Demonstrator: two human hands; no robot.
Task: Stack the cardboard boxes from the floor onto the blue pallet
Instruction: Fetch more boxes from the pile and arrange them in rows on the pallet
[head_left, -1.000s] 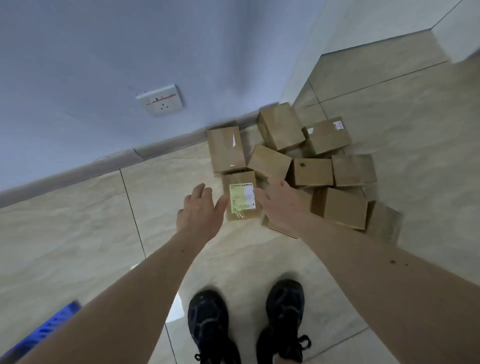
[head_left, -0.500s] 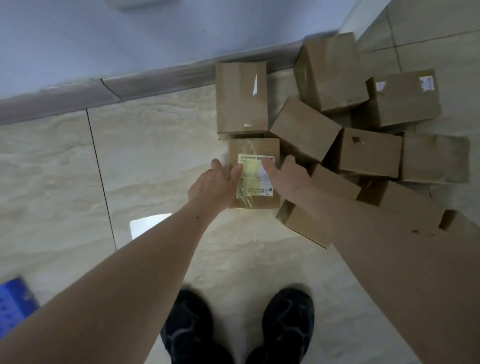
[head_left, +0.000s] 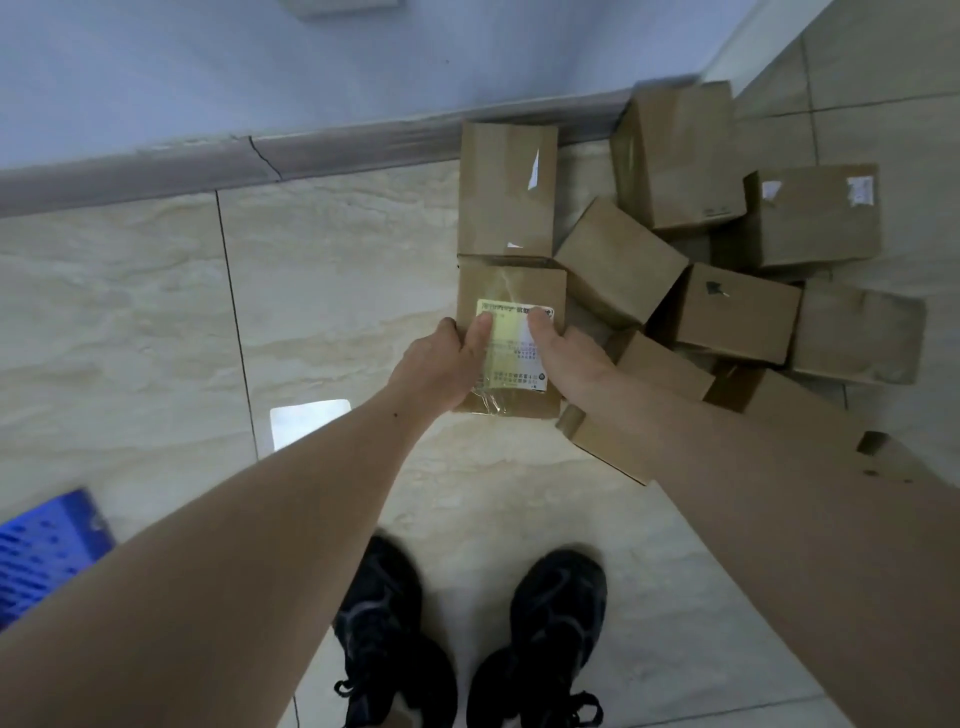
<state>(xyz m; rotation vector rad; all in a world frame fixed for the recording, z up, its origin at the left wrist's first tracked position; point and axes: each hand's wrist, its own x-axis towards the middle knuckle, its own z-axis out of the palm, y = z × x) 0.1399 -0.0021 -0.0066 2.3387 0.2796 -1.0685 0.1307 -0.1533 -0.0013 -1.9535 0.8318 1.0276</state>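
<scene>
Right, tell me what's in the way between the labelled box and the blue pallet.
Nothing visible. Both hands, left and right, grip the labelled box, and only bare floor lies between it and the blue pallet at the lower left, most of which is out of frame.

both hands grip one labelled box (head_left: 511, 291): left hand (head_left: 439, 366) on its left edge, right hand (head_left: 566, 358) on its right, thumbs on the label (head_left: 511, 345). blue pallet (head_left: 44, 545) lies at lower left.

Pale wall (head_left: 208, 78), grey skirting (head_left: 156, 166) — glossy beige tiles (head_left: 130, 322)
</scene>
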